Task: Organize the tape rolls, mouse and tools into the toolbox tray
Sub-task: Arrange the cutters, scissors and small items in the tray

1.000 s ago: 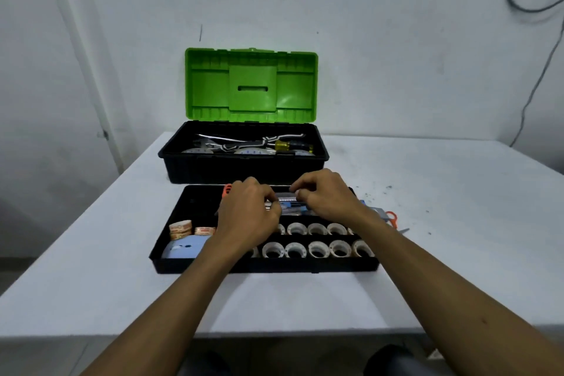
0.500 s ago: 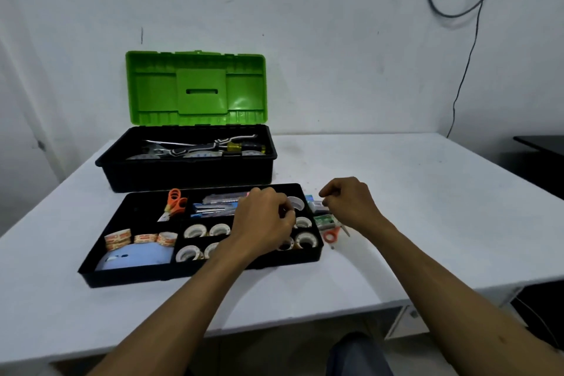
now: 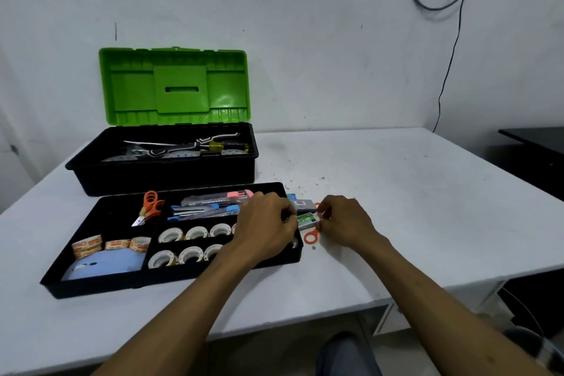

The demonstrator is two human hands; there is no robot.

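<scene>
Toolbox tray (image 3: pixel 91 287) rests on white table (image 3: pixel 412 207) by wall (image 3: pixel 305 40); hands (image 3: pixel 268 224) (image 3: pixel 346 221) curled, hold unclear.

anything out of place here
Yes: orange scissors, a small green box and a grey box lie on the table just right of the tray, not in it. Also, dark specks litter the table behind them.

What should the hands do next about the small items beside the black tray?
Probably pick up the small green-labelled box with the right hand and place it in the black plastic tray; it lies on the white table outside the tray's right end, over orange-handled scissors, beside that hand.
</scene>
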